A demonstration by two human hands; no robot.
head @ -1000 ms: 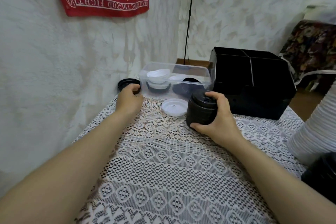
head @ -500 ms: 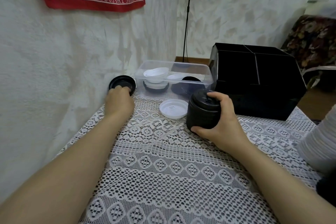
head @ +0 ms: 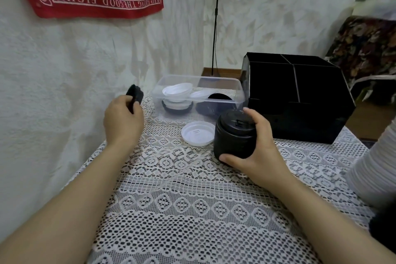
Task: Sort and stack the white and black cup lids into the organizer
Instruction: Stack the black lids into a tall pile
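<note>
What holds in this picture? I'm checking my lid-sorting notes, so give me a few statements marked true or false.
1. The left hand holds a black lid, tilted. True.
2. The right hand is empty. False: its grip is around the stack of black lids.
3. A white lid lies on the tablecloth in front of the clear container. True.
4. The clear container holds only black lids. False: white lids lie in it too.
5. The black organizer stands left of the clear container. False: it stands to its right.
</note>
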